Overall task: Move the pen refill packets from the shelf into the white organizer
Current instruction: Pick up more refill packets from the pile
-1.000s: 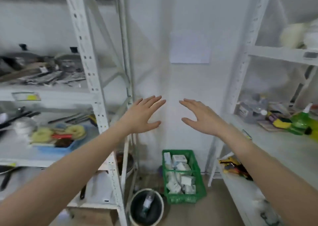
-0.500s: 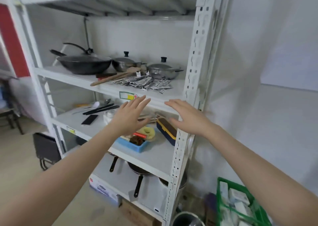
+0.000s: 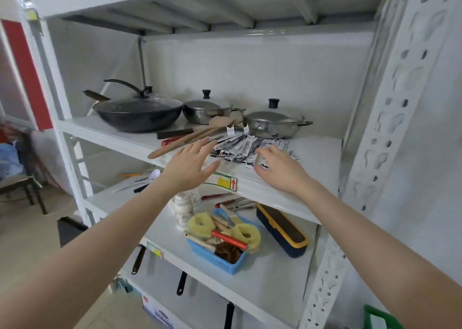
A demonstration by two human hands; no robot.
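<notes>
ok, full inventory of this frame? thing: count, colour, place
pen refill packets: a fanned pile, black and white, middle shelf front
wok: 1, dark, glass lid, middle shelf left
lidded pots: 2, steel, behind the packets
wooden utensils: a few, brown, left of the packets
blue tray: 1, holds yellow brushes, lower shelf
case: 1, navy and yellow, right of the tray
green crate: 1, bottom right corner
white organizer: not in view
left hand: open, empty, beside the packets
right hand: fingers over the packets; cannot tell if gripping
</notes>
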